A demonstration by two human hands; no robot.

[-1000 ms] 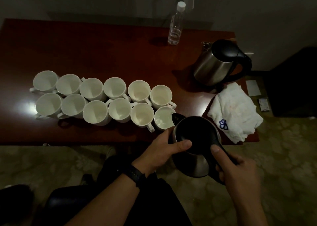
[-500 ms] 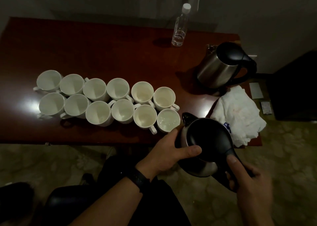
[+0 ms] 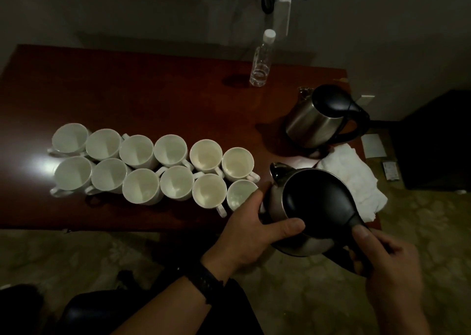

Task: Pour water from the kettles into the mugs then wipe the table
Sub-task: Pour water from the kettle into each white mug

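Your right hand [image 3: 390, 255] is clamped round the black handle of the held kettle [image 3: 313, 207], thumb laid along its top. Your left hand [image 3: 252, 230] is wrapped on the steel body, thumb at the lid's edge. The kettle hangs over the near right edge of the tabletop [image 3: 153, 92], with its spout just beside the end mug [image 3: 240, 194] of the near row. That mug glints as though it holds water; the rest look empty. The mugs [image 3: 140, 185] stand rim to rim, so a pour that falls short of a rim would run water between them, and a knock from the kettle could shove several at once. If the steel is hot, your left palm may flinch. The white cloth [image 3: 356, 179] lies just right of the kettle, with the second kettle [image 3: 323, 118] beyond it and a clear bottle [image 3: 261, 62] near the far edge. No brand shows, and the print on the small card [image 3: 391, 171] to the right, off the tabletop, is too small to read.
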